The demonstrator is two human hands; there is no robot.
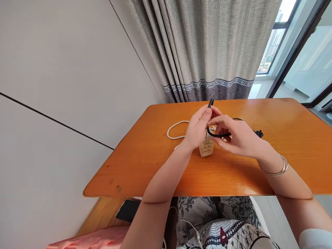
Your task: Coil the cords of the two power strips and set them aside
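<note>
The left hand [199, 126] is gripping a black cable [219, 135] between thumb and fingers, with one thick, smooth end of it pointing up past the thumb. The right hand [237, 136] is grasping the same cable lower down with curled fingers, where the rubbery-looking cord is bending into a tight U. The cable is hanging just above the middle of the surface [135, 162], and a black plug [258, 134] is lying beyond the right wrist.

Beneath the hands, a white power strip [206, 148] is resting on the surface, showing dark socket slots on its blocky near face. Small lines of print are running across its casing, too tiny to read. A white cord [173, 136] is curving in a rounded loop to the left of it.

The surface is shining with a glossy orange-brown wood finish, its corners rounded, a few dark marks spotting the near left part. Behind it, a coarsely woven grey curtain [220, 45] is falling in folds to a patterned, darker lower band. Thin silvery bangles [284, 164] are circling the right wrist.
</note>
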